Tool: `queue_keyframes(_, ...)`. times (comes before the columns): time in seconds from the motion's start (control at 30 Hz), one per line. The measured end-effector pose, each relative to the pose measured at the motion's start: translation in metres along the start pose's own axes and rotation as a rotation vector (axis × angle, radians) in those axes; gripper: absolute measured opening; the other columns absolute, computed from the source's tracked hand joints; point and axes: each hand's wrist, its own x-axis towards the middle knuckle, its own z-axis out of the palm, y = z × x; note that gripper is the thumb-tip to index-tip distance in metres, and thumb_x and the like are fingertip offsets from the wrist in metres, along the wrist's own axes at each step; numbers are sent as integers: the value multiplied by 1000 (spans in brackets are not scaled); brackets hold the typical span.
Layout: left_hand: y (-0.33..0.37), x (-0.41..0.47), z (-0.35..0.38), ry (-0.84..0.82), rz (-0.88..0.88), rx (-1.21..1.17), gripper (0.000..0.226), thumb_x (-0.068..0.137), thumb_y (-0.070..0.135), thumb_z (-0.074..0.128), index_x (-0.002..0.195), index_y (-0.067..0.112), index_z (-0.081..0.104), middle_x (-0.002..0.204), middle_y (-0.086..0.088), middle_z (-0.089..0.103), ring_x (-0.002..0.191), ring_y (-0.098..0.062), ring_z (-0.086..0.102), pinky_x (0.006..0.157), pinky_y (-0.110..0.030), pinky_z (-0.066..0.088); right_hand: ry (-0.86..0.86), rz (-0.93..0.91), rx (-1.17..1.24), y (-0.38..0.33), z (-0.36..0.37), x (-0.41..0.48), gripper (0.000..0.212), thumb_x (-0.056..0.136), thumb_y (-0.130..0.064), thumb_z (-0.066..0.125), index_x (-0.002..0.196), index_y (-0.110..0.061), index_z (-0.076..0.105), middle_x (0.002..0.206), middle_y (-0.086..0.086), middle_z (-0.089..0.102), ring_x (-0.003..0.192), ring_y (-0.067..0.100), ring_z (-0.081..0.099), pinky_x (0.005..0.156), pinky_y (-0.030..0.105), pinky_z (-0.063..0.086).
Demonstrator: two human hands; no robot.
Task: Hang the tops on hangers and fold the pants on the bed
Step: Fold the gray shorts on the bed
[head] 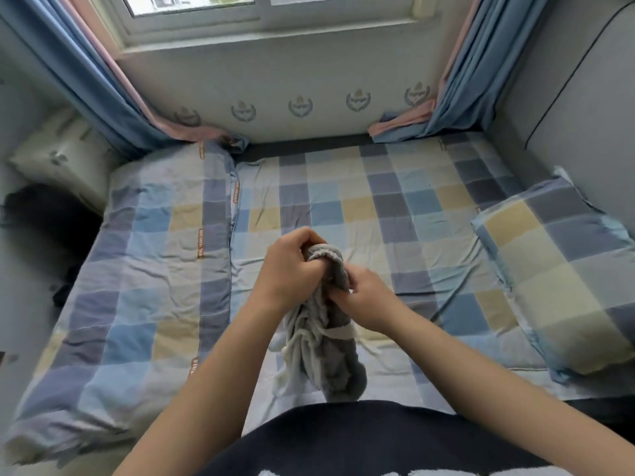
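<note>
A bunched grey garment [326,352] with white stripes or trim hangs above the middle of the checked bed [395,207]. My left hand [288,269] grips its top edge from the left. My right hand [364,297] pinches the same top part from the right, just below and beside the left hand. The fabric droops down toward my body, its lower end near the bed's front edge. I cannot tell whether it is a top or pants. No hanger is in view.
A folded checked quilt [144,276] covers the bed's left side. A checked pillow [563,276] lies at the right. Dark clothing [44,218] sits off the left edge by a white pillow [65,156]. Curtains [103,97] and a window wall close the far side.
</note>
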Motion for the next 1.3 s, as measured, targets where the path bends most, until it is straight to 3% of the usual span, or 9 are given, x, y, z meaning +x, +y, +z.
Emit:
queue_keyframes(0.1, 0, 3, -21, 75, -14, 63, 19, 76, 0, 60, 82, 15, 69, 76, 7, 66, 74, -9, 60, 61, -21, 45, 110, -76, -170, 1, 1, 12, 18, 94, -17, 54, 82, -30, 59, 76, -9, 64, 73, 15, 59, 63, 35, 46)
queue_keyframes(0.33, -20, 26, -76, 294, -80, 195, 23, 74, 2, 51, 84, 18, 64, 79, 2, 65, 78, -14, 59, 63, -28, 44, 231, 73, -630, 18, -44, 37, 11, 90, -11, 51, 83, -17, 57, 85, 6, 65, 77, 34, 57, 60, 37, 47)
queue_keyframes(0.67, -58, 57, -109, 416, -309, 352, 16, 78, 8, 44, 82, 19, 54, 77, -3, 58, 77, -29, 53, 62, -34, 37, 408, 300, -854, 31, -132, 50, 23, 90, -5, 44, 84, -22, 58, 87, 5, 60, 77, 30, 55, 59, 33, 39)
queue_keyframes(0.83, -86, 54, -119, 294, -436, 477, 25, 79, 7, 44, 88, 20, 63, 91, -10, 63, 86, -33, 54, 76, -38, 46, 559, 408, -724, 47, -169, 42, 20, 89, -8, 48, 86, -24, 60, 90, 5, 62, 80, 31, 56, 67, 35, 44)
queue_keyframes(0.93, -102, 51, -115, 226, -526, 527, 21, 79, 5, 48, 82, 18, 65, 92, -14, 65, 83, -34, 54, 74, -37, 45, 633, 465, -247, 49, -177, 46, 21, 91, -7, 48, 89, -19, 65, 96, 11, 65, 88, 33, 60, 71, 42, 57)
queue_keyframes(1.0, -108, 48, -105, 191, -555, 542, 19, 82, 4, 51, 79, 17, 64, 94, -16, 67, 81, -33, 53, 74, -36, 44, 593, 510, 128, 45, -171, 49, 30, 94, -5, 41, 90, -18, 68, 102, 13, 66, 93, 33, 62, 64, 40, 60)
queue_keyframes(1.07, -113, 48, -96, 163, -558, 525, 14, 86, 4, 52, 83, 13, 62, 99, -20, 67, 82, -34, 54, 75, -35, 44, 555, 510, 268, 42, -165, 53, 37, 94, -1, 34, 90, -17, 68, 101, 16, 67, 88, 33, 63, 60, 37, 58)
queue_keyframes(1.17, -119, 52, -88, 100, -594, 402, 14, 87, 4, 56, 96, 3, 66, 100, -23, 66, 89, -37, 60, 73, -34, 46, 514, 466, 228, 37, -158, 60, 36, 95, 0, 33, 91, -15, 66, 97, 17, 67, 84, 32, 63, 63, 36, 59)
queue_keyframes(1.3, -124, 50, -88, 107, -696, 39, 8, 83, 5, 57, 77, 10, 57, 85, -16, 56, 77, -28, 52, 67, -33, 43, 475, 312, -15, 32, -163, 65, 24, 92, 1, 48, 96, -15, 65, 94, 14, 65, 75, 23, 57, 60, 26, 48)
